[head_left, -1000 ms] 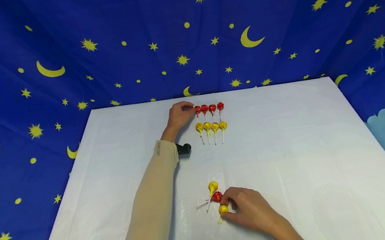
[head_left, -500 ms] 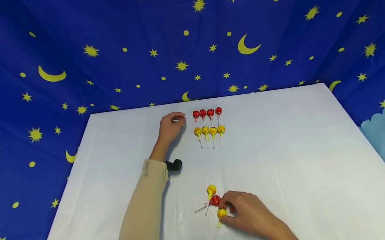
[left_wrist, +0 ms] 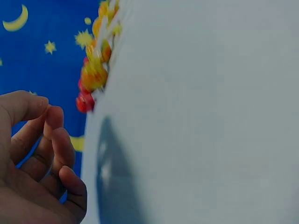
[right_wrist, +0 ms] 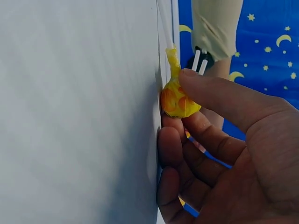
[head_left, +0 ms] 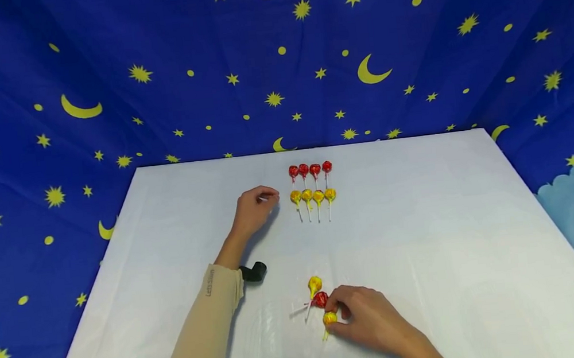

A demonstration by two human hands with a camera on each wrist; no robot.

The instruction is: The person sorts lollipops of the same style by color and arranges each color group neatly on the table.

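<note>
My right hand (head_left: 368, 316) rests low on the table, thumb and fingers pinching a yellow lollipop (right_wrist: 179, 100) by its wrapped head. Right by its fingertips lies a red lollipop (head_left: 320, 299). Another yellow lollipop (head_left: 315, 283) lies just beyond, its stick crossing the red one's. Farther back, my left hand (head_left: 252, 210) hovers with loosely curled fingers and nothing in them; the left wrist view shows thumb and index finger touching. To its right are a row of several red lollipops (head_left: 315, 169) and, nearer, a row of several yellow lollipops (head_left: 318, 197), sticks pointing toward me.
A white cloth-covered table (head_left: 427, 234) spreads under everything. Behind it and at its sides hangs a blue curtain (head_left: 181, 108) with yellow stars and moons. A black device (head_left: 254, 272) sits at my left wrist beside the beige sleeve (head_left: 198, 331).
My left hand has drawn away from the leftmost red lollipop, moving left and back toward me. The right hand stays on its yellow lollipop. The view has tilted slightly.
</note>
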